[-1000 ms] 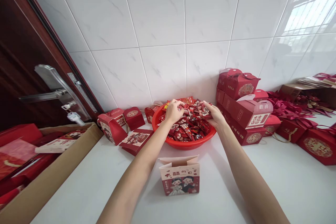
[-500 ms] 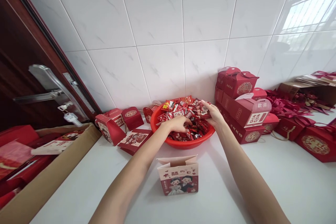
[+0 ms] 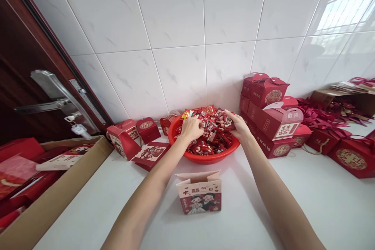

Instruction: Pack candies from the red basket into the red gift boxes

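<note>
We observe our right hand [image 3: 236, 124] clamped on red packets [image 3: 229, 122]; our left hand [image 3: 192, 129] curls, contents indeterminable. Both are over the red basin [image 3: 206, 159], near the counter's [image 3: 246, 207] back edge.

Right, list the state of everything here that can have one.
Left hand: curled over the packets; grip unclear.
Right hand: closed on a red packet.
Couple-print box: upright, top open.
Red basin: heaped with packets.
Cardboard carton: open, filled with red items.
Keys: hanging at the door lock.
Top stacked box: closed.
</note>
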